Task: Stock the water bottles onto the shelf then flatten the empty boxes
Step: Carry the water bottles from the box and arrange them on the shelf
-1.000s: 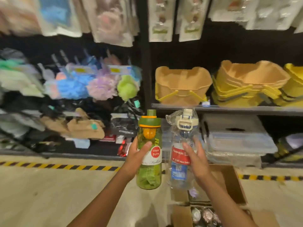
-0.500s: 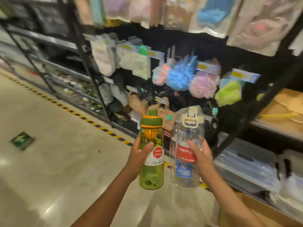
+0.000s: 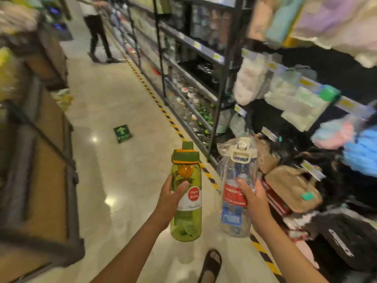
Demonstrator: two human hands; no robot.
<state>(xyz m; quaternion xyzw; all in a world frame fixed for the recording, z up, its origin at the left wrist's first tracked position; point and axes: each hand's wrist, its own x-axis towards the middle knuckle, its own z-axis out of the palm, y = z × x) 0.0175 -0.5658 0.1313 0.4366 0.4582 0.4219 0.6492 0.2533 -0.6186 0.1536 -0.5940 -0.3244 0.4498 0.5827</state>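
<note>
Just left of the striped floor tape [image 3: 177, 130], our left hand [image 3: 168, 203] curls round the middle of the green water bottle [image 3: 186, 221], holding it upright with the thumb across its front. Over the tape, our right hand [image 3: 254, 201] grips the plastic-wrapped clear water bottle [image 3: 238, 166], also upright. The shelves [image 3: 191, 42] stand right of the tape.

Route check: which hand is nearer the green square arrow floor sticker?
Left. The left hand, gripping the green plastic bottle, sits right of the sticker; the right hand, gripping the clear plastic bottle, is farther right.
</note>
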